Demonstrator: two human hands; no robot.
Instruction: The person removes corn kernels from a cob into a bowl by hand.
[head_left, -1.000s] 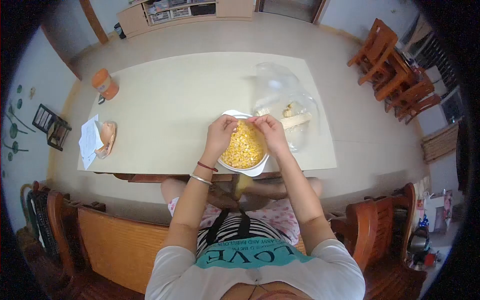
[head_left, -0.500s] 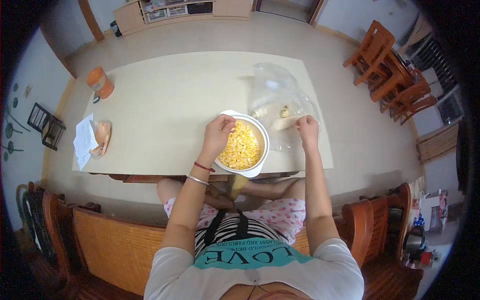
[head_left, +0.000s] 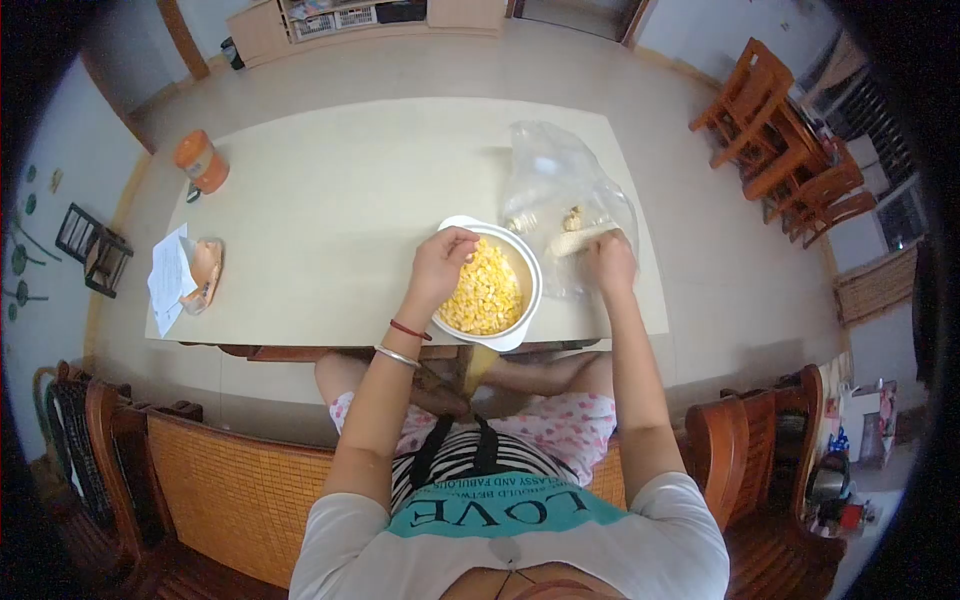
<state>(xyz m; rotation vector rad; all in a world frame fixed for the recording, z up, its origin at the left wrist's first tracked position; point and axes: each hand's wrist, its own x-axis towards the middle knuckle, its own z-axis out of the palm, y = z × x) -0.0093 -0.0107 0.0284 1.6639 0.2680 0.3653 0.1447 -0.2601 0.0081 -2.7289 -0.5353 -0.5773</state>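
A white two-handled bowl (head_left: pixel 533 290) of loose yellow corn kernels (head_left: pixel 485 292) stands at the table's near edge. My left hand (head_left: pixel 440 265) is over its left rim, fingertips pinched together above the kernels; whatever is between them is too small to see. To the right, my right hand (head_left: pixel 612 265) is closed at the end of a pale, stripped corn cob (head_left: pixel 577 241) above a clear plastic bag (head_left: pixel 550 170). Its fingers are partly hidden and slightly blurred. Other cob pieces (head_left: pixel 521 222) and a small brownish scrap (head_left: pixel 572 217) lie on the bag.
The cream table (head_left: pixel 350 180) carries an orange canister (head_left: pixel 202 162), white papers (head_left: pixel 170 280) and an orange-brown packet (head_left: pixel 205 272) on its left side. Wooden chairs (head_left: pixel 745 95) stand beyond at the right. Behind me is a wooden bench (head_left: pixel 235 485).
My right hand has turned and shifted slightly at the cob, whose right end now tilts up more. My left hand keeps its pinch over the bowl.
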